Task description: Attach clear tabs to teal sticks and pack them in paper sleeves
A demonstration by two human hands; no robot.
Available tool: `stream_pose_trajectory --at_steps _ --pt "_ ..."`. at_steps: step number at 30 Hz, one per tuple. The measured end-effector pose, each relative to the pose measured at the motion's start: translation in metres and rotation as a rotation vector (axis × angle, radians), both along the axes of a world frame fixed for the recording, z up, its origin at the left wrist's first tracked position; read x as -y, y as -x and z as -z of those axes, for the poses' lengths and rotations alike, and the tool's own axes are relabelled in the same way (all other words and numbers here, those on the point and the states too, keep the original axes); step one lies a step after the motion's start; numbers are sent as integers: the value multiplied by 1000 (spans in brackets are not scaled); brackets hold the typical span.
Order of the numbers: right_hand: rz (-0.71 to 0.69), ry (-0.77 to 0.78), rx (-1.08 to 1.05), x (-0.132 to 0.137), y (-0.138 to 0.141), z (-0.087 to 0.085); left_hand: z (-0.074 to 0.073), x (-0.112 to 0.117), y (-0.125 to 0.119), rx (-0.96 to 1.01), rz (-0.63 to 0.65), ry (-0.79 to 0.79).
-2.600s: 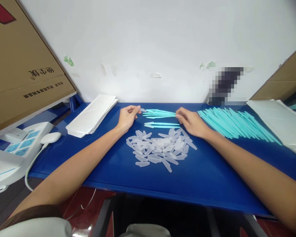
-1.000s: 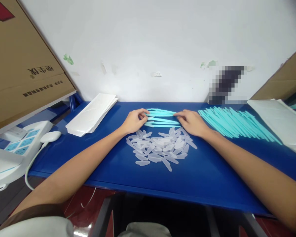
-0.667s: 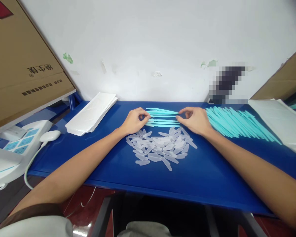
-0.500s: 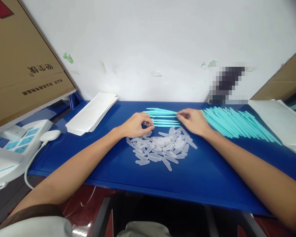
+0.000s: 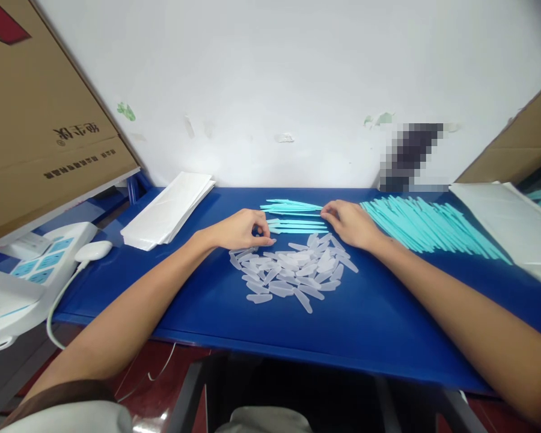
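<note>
Across the far middle of the blue table lies a row of slim teal sticks point(image 5: 304, 227), which look like eyebrow razors. My right hand point(image 5: 349, 224) is at their right ends, thumb and fingertips pinched on the tip of one. At the left ends, my left hand point(image 5: 246, 230) has its thumb and forefinger curled together in a pinch; what lies between them is too small to make out. Just nearer to me spreads a loose pile of translucent blade-shaped caps point(image 5: 293, 267), its upper left edge close under my left hand.
A larger heap of teal sticks point(image 5: 433, 224) lies at the right, beside white plastic bags point(image 5: 514, 225). White bags point(image 5: 166, 210) are stacked at the left. A power strip point(image 5: 49, 264) with a white plug point(image 5: 93, 250) and a cardboard box point(image 5: 49, 108) stand at far left.
My left hand has shifted a little left, uncovering the pale left ends of several teal sticks. My right hand stays almost in place at the right ends.
</note>
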State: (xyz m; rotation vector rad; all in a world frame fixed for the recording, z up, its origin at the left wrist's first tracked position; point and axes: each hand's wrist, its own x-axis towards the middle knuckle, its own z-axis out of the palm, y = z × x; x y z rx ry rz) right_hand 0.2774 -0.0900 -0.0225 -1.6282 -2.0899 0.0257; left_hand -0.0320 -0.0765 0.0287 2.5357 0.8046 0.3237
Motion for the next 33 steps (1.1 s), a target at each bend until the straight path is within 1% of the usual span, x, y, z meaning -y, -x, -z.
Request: stream_pose_trajectory --at_steps 3,6,10,11,13,17,23,28,33 --pt "10 -12 -11 1 0 1 1 -1 -1 -1 -17 -16" --pt "-4 -31 -37 2 0 2 4 -4 -1 85 -72 -67" --pt "-22 -45 -62 4 0 0 14 -12 0 287 -285 -209" --pt "-20 -39 -68 5 0 -1 17 -15 0 317 -332 -227" --pt "-22 -17 -90 6 1 -3 23 -18 0 340 -380 -228" --pt "-58 -2 -149 10 3 -6 27 -19 -1 340 -388 -232" --pt "-77 -21 -196 11 3 -7 25 -17 -2 335 -346 -254" --pt "-105 -23 -218 12 3 -7 26 -17 -2 344 -354 -251" --pt "-102 -43 -234 12 3 -8 26 -17 -3 348 -363 -258"
